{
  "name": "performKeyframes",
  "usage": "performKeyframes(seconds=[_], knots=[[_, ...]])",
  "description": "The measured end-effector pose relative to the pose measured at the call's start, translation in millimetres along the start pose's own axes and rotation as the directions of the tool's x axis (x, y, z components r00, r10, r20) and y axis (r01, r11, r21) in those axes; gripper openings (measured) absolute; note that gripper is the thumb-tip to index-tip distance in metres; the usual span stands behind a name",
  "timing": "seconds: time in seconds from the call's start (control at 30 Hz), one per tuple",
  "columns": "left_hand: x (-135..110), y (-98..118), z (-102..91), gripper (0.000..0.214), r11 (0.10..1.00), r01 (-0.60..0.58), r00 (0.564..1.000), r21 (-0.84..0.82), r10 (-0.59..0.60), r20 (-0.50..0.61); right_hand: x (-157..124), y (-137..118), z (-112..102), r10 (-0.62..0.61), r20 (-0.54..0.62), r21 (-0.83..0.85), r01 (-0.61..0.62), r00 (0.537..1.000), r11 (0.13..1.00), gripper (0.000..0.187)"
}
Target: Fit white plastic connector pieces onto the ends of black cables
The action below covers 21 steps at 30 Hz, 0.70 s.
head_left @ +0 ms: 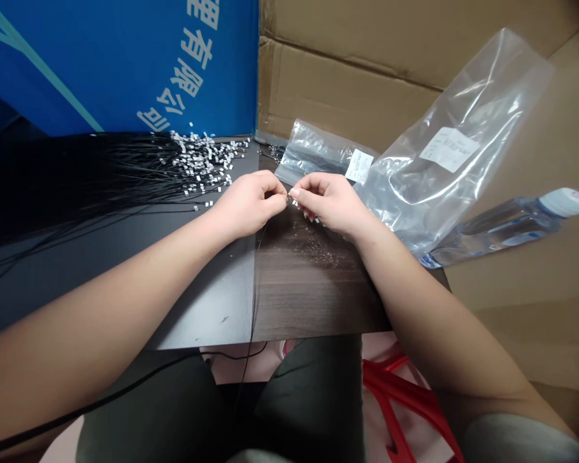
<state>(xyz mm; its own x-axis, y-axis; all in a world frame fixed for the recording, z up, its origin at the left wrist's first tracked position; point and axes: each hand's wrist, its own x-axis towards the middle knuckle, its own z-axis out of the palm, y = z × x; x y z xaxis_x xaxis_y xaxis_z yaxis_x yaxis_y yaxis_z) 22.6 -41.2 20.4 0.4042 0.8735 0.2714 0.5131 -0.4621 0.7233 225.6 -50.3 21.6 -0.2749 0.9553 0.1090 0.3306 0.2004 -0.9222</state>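
Over the dark wooden tabletop, my left hand (pixel 249 204) pinches a thin black wire (pixel 257 276) between thumb and forefinger. The wire hangs from those fingers past the table edge toward my lap. My right hand (pixel 335 204) is closed in a pinch, its fingertips meeting the left ones at the wire's end. A small white connector (pixel 294 203) shows at the right fingertips. More white bits peek out beneath the right fingers; whether they are held or lying on the table I cannot tell. The exact contact point is tiny and partly hidden.
At the left lies a large bundle of black wires (pixel 139 161) with white connector ends. Behind my hands are a small clear bag (pixel 313 151), a large plastic bag (pixel 415 173) and a water bottle (pixel 511 222). Blue board and cardboard (pixel 347 83) stand behind. Crumbs (pixel 325 251) dot the wood.
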Motion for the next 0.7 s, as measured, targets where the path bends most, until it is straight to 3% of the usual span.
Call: performKeyframes(seconds=[0.33,0.5,0.7], knots=[[-0.5,1.5,0.2,0.016,0.998,0.048,0.998,-0.04,-0.049,-0.03,1.1,1.0,1.1,0.019,-0.054,0.047,-0.016,0.998,0.999,0.018],[1.0,-1.2,2.1,0.02,0.97,0.156,0.987,-0.187,-0.159,-0.004,2.4,1.7,2.9,0.046,-0.094,0.07,-0.04,0.995,0.997,0.023],[0.8,-5.2,6.0,0.02,0.931,0.187,0.982,-0.314,-0.188,0.026,1.8,-1.5,5.3,0.067,-0.086,0.096,-0.059,0.994,0.994,0.022]])
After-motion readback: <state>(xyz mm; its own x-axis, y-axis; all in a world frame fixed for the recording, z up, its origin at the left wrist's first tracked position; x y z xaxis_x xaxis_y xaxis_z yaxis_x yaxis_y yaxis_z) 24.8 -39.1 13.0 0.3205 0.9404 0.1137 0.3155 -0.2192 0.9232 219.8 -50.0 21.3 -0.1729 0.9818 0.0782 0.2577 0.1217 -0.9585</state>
